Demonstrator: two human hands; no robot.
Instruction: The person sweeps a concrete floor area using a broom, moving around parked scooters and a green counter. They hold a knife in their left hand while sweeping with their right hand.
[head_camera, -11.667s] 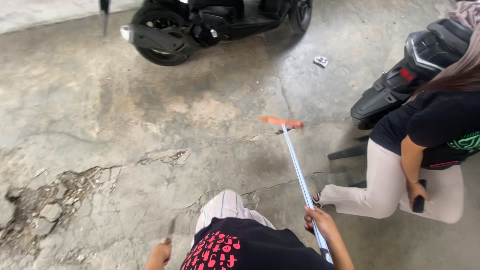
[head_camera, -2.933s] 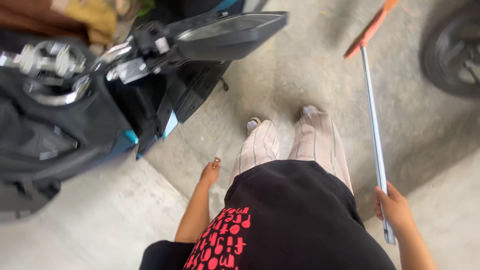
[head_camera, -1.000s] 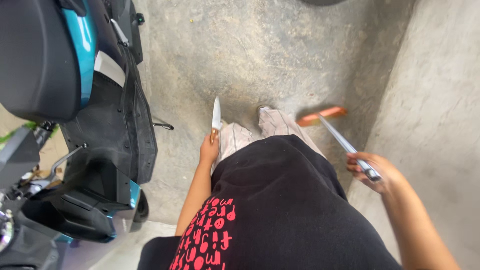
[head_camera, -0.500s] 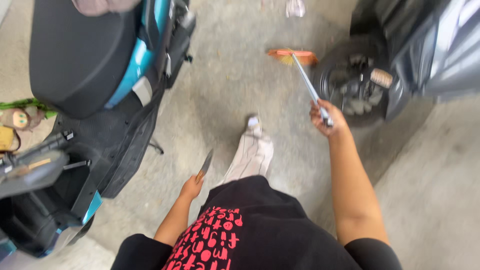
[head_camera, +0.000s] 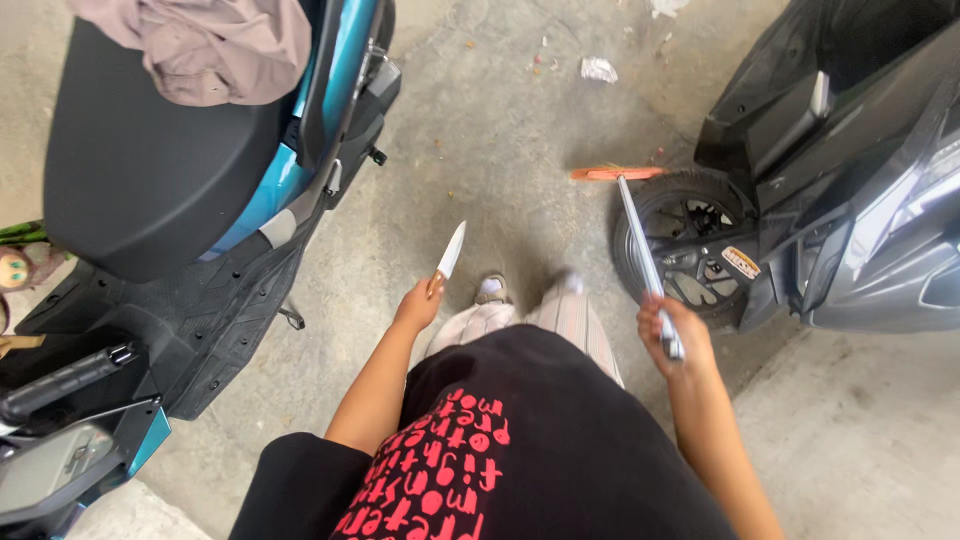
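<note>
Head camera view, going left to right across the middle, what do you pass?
Blue scooter → left hand holding a knife → right hand gripping a broom handle → grey scooter.

2 bare arms reaching down and forward, each hand closed.

The left hand (head_camera: 418, 303) sits low at the left of the body, arm nearly straight, fingers curled into a fist around a knife (head_camera: 451, 250) whose blade points up and away. The right hand (head_camera: 668, 335) is out to the right, forearm bare and angled forward, wrist slightly bent (knuckles toward the camera), fingers wrapped round the near end of a broom (head_camera: 640, 245) handle. The 2 hands are well apart, on either side of the legs.
</note>
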